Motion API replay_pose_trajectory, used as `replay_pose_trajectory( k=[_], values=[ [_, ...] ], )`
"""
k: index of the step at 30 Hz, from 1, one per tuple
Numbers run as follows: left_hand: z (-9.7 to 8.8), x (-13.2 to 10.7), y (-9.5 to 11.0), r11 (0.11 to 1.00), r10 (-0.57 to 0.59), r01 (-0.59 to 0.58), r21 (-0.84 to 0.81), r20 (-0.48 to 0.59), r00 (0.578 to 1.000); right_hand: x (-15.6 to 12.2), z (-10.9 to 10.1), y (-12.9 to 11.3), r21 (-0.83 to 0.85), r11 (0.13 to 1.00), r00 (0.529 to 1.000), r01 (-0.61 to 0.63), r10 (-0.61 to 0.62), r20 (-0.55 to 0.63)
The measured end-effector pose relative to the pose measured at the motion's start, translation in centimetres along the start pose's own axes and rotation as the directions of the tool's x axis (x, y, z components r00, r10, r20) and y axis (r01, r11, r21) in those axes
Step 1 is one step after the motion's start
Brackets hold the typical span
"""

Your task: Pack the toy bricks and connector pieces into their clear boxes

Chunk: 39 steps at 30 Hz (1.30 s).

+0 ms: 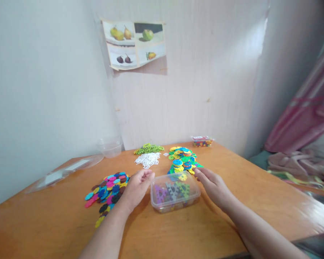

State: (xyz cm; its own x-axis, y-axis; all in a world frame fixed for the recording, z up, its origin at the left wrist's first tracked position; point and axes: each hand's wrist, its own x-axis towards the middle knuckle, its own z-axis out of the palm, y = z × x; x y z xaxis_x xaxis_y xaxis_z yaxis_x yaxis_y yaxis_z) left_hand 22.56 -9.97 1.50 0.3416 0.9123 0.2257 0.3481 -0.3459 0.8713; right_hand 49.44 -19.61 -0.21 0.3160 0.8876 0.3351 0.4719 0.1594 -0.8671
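Observation:
A clear plastic box (pixel 175 201) with a lid lies flat on the table in front of me. Triangular notched pieces in purple, grey and green show through its lid. My left hand (pixel 137 187) is beside the box's left back corner, fingers loosely curled and nothing visible in them. On the other side, my right hand (pixel 212 185) is by the right back corner with fingers stretched forward and thumb apart. Whether either hand touches the box is hard to tell. Behind the box is a pile of green, yellow and blue discs (pixel 182 160), its front partly hidden.
Left of my left hand spreads a pile of multicoloured discs (pixel 108 192). White pieces (pixel 148 159) and green pieces (pixel 149 149) lie further back. Along the wall stand a clear tub (pixel 110 147) and a filled box (pixel 202 141). Clear lids (pixel 66 171) lie on the wooden table (pixel 205 230).

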Motion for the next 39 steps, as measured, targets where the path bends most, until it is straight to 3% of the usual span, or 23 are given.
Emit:
replay_pose_trajectory(
  k=[2,7,13,28,35,39],
  values=[
    [-0.1,-0.2,0.3,0.995,0.075,-0.076,0.058,0.021,0.997,0.3,-0.5,-0.3,0.016,0.999,0.998,0.042,-0.042,0.043],
    [-0.3,-1.1,0.6,0.942,0.218,-0.272,0.196,0.256,0.942,1.4,-1.2,-0.5,0.079,0.992,0.966,0.095,-0.111,0.235],
    [-0.3,-1.6,1.2,0.875,0.178,-0.335,0.349,0.410,0.894,1.5,-0.5,0.2,0.093,0.994,0.951,0.062,-0.087,0.297],
    [0.1,-1.9,2.6,0.890,0.070,-0.254,0.379,0.435,0.897,0.7,0.2,1.4,0.065,0.998,0.971,0.006,-0.021,0.237],
    [0.3,-1.9,2.1,0.913,0.116,-0.266,0.310,0.427,0.897,0.4,0.5,1.6,0.080,0.997,0.966,-0.016,-0.005,0.258],
    [0.5,-1.9,2.3,0.920,0.072,-0.222,0.323,0.416,0.907,0.4,0.7,2.3,0.008,1.000,0.974,0.015,-0.017,0.228]
  ],
)
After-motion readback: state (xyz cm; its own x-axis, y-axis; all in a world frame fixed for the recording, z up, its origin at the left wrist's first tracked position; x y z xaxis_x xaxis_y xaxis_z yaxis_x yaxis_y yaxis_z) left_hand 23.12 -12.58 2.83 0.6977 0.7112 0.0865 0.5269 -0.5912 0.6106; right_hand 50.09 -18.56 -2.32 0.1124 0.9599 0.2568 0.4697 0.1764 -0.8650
